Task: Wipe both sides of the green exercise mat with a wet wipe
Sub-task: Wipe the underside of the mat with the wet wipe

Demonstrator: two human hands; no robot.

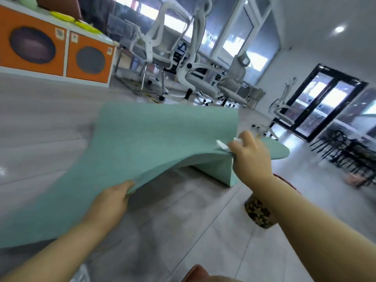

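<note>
The green exercise mat (130,147) is lifted off the grey floor along its near edge and bends in the air, with a far part folded down onto the floor. My left hand (110,200) grips the mat's near edge at the lower left. My right hand (251,155) grips the same edge further right, pinching a crumpled white wet wipe (223,145) against the mat's top face.
An orange and white cabinet (61,55) stands at the back left. Several white office chairs (195,64) crowd the middle back. A patterned stool (259,210) sits on the floor under my right forearm. Black chairs (345,151) and a glass door (323,102) are at the right.
</note>
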